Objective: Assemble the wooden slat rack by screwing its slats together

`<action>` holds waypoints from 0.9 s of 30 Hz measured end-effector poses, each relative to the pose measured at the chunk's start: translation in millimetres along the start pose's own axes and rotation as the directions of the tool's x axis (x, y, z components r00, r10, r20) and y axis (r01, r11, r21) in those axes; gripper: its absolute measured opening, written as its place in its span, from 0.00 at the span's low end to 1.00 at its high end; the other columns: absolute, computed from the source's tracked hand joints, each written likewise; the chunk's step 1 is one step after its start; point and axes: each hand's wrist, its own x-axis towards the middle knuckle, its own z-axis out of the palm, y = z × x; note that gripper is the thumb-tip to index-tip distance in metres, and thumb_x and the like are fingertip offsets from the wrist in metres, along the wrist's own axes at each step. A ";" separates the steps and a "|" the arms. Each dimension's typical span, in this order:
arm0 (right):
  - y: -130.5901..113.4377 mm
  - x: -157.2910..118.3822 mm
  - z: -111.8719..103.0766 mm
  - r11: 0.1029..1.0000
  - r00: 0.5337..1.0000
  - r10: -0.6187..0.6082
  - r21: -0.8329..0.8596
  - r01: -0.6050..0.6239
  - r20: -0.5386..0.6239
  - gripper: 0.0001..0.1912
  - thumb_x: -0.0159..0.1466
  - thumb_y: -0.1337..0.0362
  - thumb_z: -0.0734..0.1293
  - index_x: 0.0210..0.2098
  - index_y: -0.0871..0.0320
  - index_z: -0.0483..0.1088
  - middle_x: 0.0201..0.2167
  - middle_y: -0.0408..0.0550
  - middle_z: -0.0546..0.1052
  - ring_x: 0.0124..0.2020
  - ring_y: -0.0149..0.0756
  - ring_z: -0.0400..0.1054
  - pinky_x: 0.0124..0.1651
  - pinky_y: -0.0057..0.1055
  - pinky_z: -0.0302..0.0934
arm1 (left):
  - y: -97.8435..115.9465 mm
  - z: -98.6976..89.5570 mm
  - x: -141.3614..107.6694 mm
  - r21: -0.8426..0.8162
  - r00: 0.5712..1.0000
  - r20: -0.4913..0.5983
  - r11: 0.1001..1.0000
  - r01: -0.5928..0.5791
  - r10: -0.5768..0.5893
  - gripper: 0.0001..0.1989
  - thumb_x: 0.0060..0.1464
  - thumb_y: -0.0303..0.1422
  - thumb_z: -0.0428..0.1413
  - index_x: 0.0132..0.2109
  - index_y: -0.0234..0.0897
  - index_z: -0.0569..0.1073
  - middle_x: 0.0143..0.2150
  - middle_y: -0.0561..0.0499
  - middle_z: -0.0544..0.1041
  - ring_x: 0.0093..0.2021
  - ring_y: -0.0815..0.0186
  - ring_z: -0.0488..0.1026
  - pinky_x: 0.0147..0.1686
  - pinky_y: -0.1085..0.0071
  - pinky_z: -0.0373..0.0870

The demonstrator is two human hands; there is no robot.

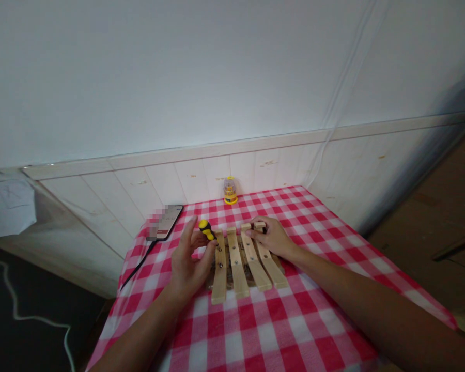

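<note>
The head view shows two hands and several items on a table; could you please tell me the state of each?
Yellow-and-black screwdriver: tilted, handle up.
Left hand: some fingers raised, thumb at the screwdriver.
Four pale wooden slats: side by side, metal screws visible.
Right hand: gripping the slats' far ends at right.
Black-edged phone: screen lit, black cable attached.
Small yellow-and-clear plastic case: upright.
Red-and-white checked tablecloth: spread out.

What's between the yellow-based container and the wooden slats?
In the head view, only red-and-white checked tablecloth shows between the container and the slats.
</note>
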 end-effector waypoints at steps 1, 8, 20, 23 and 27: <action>-0.1 -0.1 0.0 1.000 1.000 0.000 -0.002 0.000 0.001 0.05 0.61 0.60 0.73 0.34 0.55 0.78 0.29 0.45 0.80 0.34 0.40 0.73 0.36 0.32 0.65 | -0.5 -0.6 0.2 0.012 0.999 0.012 0.999 -0.034 0.034 0.33 0.63 0.30 0.63 0.72 0.42 0.64 0.43 0.48 0.84 0.39 0.65 0.84 0.42 0.69 0.84; -0.8 0.0 -0.2 1.000 1.000 0.001 -0.008 -0.001 0.007 0.06 0.61 0.60 0.73 0.34 0.55 0.77 0.29 0.45 0.80 0.33 0.39 0.73 0.35 0.31 0.64 | -3.3 -0.9 1.7 0.023 0.993 0.039 0.993 -0.116 0.115 0.31 0.62 0.28 0.64 0.69 0.45 0.68 0.46 0.50 0.83 0.39 0.67 0.84 0.41 0.72 0.84; -0.3 1.2 0.6 1.000 1.000 -0.005 -0.009 0.005 0.000 0.06 0.60 0.59 0.73 0.33 0.55 0.76 0.28 0.44 0.78 0.32 0.39 0.71 0.34 0.31 0.62 | -2.0 1.2 1.1 -0.042 0.999 0.021 0.999 0.034 -0.033 0.29 0.63 0.31 0.64 0.69 0.45 0.68 0.43 0.50 0.81 0.37 0.67 0.84 0.38 0.72 0.84; 0.1 0.9 0.2 1.000 1.000 -0.006 -0.013 0.006 0.001 0.06 0.60 0.59 0.73 0.33 0.55 0.77 0.28 0.44 0.79 0.33 0.39 0.72 0.35 0.31 0.63 | -2.7 -0.2 1.1 -0.043 0.999 0.046 0.999 0.022 -0.020 0.29 0.64 0.30 0.63 0.69 0.44 0.68 0.44 0.49 0.82 0.39 0.65 0.85 0.40 0.71 0.85; 0.1 0.5 -0.6 1.000 1.000 -0.006 -0.020 0.006 -0.002 0.06 0.60 0.60 0.73 0.35 0.55 0.78 0.29 0.45 0.80 0.33 0.39 0.73 0.35 0.32 0.64 | -2.0 -2.0 1.8 -0.030 0.997 0.076 0.999 0.010 -0.008 0.30 0.65 0.29 0.61 0.71 0.44 0.66 0.45 0.49 0.82 0.41 0.65 0.85 0.41 0.71 0.84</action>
